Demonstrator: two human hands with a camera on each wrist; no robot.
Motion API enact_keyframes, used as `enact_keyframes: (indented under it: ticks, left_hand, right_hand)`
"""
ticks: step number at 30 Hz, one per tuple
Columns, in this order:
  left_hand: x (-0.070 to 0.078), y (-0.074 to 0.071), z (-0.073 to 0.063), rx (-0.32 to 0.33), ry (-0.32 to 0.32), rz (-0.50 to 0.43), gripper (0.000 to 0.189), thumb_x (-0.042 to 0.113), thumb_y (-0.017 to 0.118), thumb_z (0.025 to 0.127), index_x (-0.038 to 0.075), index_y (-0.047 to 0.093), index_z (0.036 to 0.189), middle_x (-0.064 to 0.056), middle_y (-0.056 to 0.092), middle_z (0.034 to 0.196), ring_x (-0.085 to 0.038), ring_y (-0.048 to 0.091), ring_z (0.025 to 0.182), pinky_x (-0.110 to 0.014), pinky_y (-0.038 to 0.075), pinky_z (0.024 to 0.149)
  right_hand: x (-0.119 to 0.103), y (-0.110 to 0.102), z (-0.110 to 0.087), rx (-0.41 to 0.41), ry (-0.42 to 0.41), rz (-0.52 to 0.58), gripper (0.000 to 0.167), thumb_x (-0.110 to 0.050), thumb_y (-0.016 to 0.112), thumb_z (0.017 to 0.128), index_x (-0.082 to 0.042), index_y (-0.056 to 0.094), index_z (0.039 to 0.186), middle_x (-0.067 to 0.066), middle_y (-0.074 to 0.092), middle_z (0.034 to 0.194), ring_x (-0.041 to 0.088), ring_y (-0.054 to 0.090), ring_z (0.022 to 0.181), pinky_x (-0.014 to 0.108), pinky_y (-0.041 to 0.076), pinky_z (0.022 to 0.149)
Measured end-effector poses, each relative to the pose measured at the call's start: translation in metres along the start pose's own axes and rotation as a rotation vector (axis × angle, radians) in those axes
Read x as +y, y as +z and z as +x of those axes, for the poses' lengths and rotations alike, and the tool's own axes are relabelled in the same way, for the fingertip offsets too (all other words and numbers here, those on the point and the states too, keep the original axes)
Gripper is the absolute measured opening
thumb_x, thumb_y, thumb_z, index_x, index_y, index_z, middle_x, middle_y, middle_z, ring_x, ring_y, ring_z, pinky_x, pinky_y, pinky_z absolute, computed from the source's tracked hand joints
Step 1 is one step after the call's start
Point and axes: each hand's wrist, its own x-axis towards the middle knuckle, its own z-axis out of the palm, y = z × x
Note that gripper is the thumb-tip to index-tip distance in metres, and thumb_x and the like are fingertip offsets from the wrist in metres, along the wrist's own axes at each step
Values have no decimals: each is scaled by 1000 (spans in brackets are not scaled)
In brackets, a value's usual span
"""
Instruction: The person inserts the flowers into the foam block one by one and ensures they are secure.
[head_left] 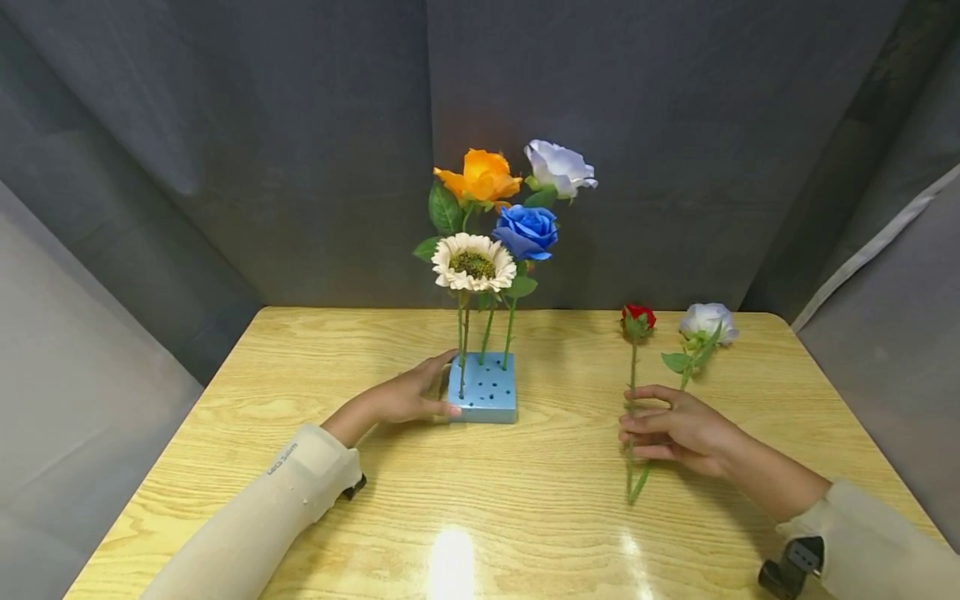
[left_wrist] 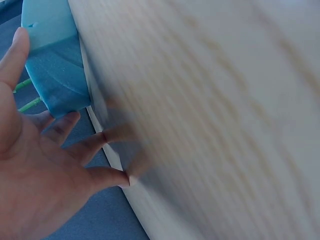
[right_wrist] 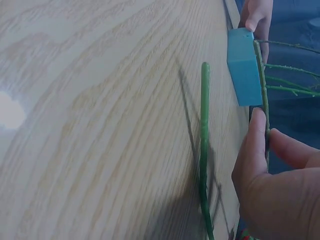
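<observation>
My left hand holds the left side of a light blue block with holes, thumb at the near corner and fingers toward the back. In the left wrist view, the thumb and fingertips lie on opposite sides of the block. An orange flower, a pale lilac flower, a blue rose and a white daisy-like flower stand upright in it. On the right, my right hand pinches the stem of a red rose between thumb and fingers; its stem shows in the right wrist view.
Another pale lilac flower lies on the wooden table beside the red rose, its stem passing beneath my right hand. Grey curtains hang behind the table's far edge and at both sides.
</observation>
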Motion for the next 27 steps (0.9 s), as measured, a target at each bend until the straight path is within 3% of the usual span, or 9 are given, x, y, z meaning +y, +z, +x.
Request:
enact_keyframes:
  ticks: [7,13,27]
  left_hand:
    - [-1,0,0,0,7,5,108,54,72,93,25,-1,168,-14,4,173,-40,11,157,-62,20,123]
    - [-1,0,0,-1,4,4,108,55,72,93,25,-1,168,-13,4,173,-39,11,157,-63,20,123]
    - [-1,0,0,-4,3,8,109,56,71,93,25,-1,168,-14,4,173,-39,12,157,-63,21,122]
  right_hand:
    - [-1,8,1,-10,-28,44,68,-5,65,101,-6,23,155,14,65,117,21,75,96,33,62,80]
    - [-2,16,2,-11,-92,3,63,-6,67,100,-7,29,152,12,68,110,25,75,99,36,62,81]
    - [-5,37,8,35,-229,-20,35,-4,65,101,-11,49,131,6,71,98,26,76,98,36,62,83]
